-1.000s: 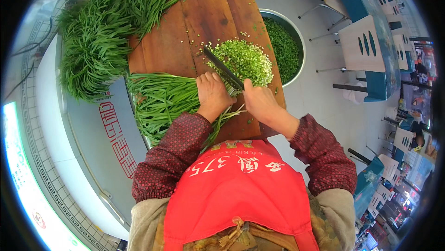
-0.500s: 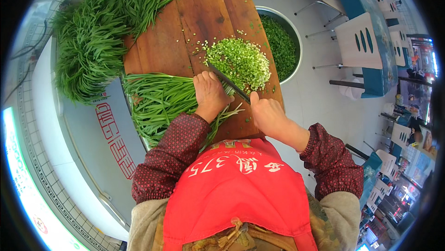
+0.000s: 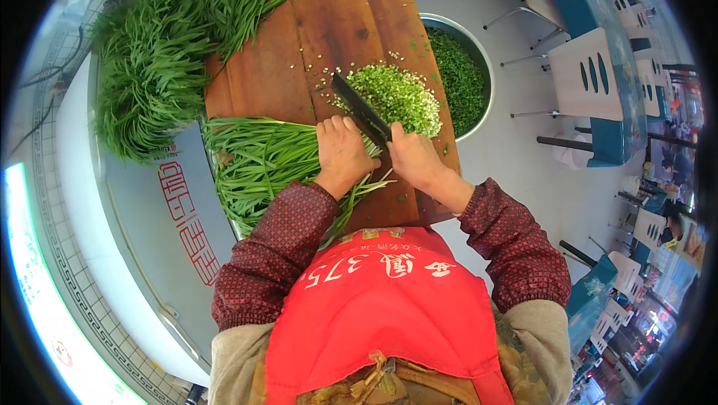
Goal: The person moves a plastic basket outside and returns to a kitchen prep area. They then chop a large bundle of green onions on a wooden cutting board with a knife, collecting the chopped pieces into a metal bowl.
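Observation:
My left hand presses down on a bundle of garlic chives, its fingers curled over their cut ends. In my right hand is the handle of a dark, broad-bladed cleaver. The blade slants up and left from that hand, close beside my left fingertips, with its flat face partly showing. Just beyond the blade lies a pile of chopped chives, pale green and white. Both rest on a brown wooden board. The cleaver's handle is mostly hidden by my fingers.
More uncut chives are heaped at the far left, overhanging the board. Beyond the board's right edge stands a round metal basin of chopped greens. A grey cabinet top lies to the left. Chairs and tables fill the right side.
My right hand has moved left and slightly up with the cleaver, and the blade has tilted to show more of its face. My left hand stays on the chives.

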A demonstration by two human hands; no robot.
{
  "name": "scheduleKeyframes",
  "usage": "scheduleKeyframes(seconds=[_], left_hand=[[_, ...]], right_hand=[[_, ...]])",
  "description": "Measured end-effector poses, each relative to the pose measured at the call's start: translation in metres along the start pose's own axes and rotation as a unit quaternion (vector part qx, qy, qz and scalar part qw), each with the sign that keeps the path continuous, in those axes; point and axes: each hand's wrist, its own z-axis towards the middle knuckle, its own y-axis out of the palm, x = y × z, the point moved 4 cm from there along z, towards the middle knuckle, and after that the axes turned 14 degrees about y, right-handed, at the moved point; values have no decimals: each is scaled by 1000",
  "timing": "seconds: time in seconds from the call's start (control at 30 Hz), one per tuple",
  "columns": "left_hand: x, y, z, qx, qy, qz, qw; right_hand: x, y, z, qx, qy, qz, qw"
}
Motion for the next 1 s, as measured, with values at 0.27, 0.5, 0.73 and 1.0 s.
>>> scheduleKeyframes(seconds=[0.27, 0.5, 0.73, 1.0], left_hand=[[-3, -2, 30, 12, -5, 1, 1000], [-3, 3, 27, 57, -17, 2, 998], [-4, 2, 21, 117, -3, 13, 993], [-15, -7, 9, 91, 11, 40, 995]], right_hand=[[11, -28, -9, 24, 36, -31, 999], [-3, -56, -53, -13, 39, -53, 998], [-7, -55, -59, -50, 32, -90, 994], [0, -54, -51, -59, 18, -94, 994]])
